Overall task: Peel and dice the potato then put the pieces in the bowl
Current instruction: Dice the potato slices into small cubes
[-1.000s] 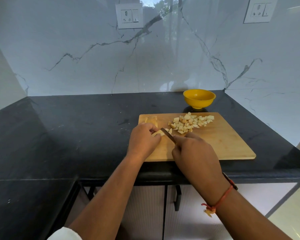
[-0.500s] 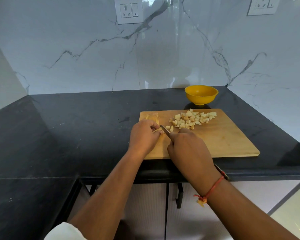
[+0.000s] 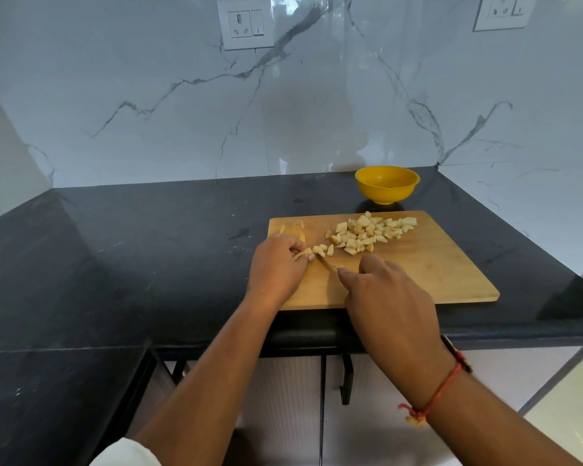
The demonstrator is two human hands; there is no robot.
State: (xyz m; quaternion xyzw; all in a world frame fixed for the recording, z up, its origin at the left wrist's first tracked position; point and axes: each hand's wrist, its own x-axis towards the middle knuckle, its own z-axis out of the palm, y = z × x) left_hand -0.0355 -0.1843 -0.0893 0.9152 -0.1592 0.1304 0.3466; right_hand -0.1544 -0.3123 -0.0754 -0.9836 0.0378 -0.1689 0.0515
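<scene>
A wooden cutting board [image 3: 435, 270] lies on the black counter. On its far side sits a pile of diced potato [image 3: 367, 232]. My left hand [image 3: 278, 267] pinches a pale potato strip [image 3: 303, 253] near the board's left end, with a few fresh cubes [image 3: 322, 249] just right of it. My right hand [image 3: 384, 297] grips a knife [image 3: 327, 264]; its blade points at the strip and its handle is hidden in my fist. More uncut potato slices [image 3: 293, 227] lie at the board's far left corner. The yellow bowl [image 3: 387, 185] stands behind the board.
The black counter [image 3: 148, 247] runs left and wraps round the corner. White marble walls with two wall sockets [image 3: 245, 24] close the back and right. Cabinet doors with a dark handle [image 3: 345, 378] sit below the counter's front edge.
The knife blade has drawn back toward me and sits lower on the board. A few cut cubes now lie right of the strip my left hand holds. The camera has tilted slightly.
</scene>
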